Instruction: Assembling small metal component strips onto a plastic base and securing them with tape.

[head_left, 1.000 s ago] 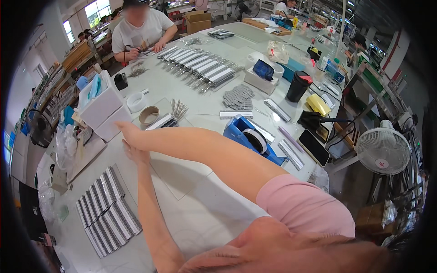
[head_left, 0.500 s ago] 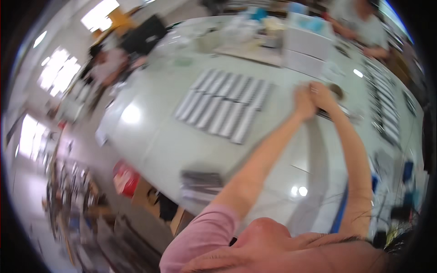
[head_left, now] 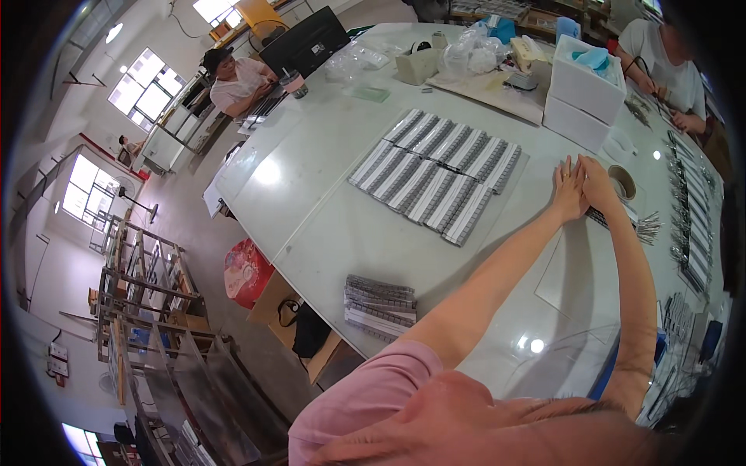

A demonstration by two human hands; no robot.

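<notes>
"Start close in. Twelve is straight up from the middle of my view."

"At six o'clock I have a stack of strips (head_left: 381,311) near the edge of the table (head_left: 311,233). Up between one and two, more strips lie in two neat rows (head_left: 435,172), grey and white."

"And the hands?"

"Both arms reach out to between two and three. I see the left hand (head_left: 569,190) with its fingers pointing away, a little parted, and the right hand (head_left: 598,186) bent in against it. I can't tell whether either pinches anything; the palms are hidden from me."

"What's nearest them?"

"A wired bundle (head_left: 647,228) toward three o'clock, partly hidden by the right forearm, its thin wires fanning out past it. I can't tell if the hand touches it. A brown tape roll (head_left: 630,185) sits just beside the right hand."

"Farther out?"

"A white foam box (head_left: 579,85) at two, and a seated co-worker (head_left: 672,70) beyond it. Between ten and eleven, another person (head_left: 237,87) sits at the far edge, with a black monitor (head_left: 307,43) near, at eleven."
</notes>
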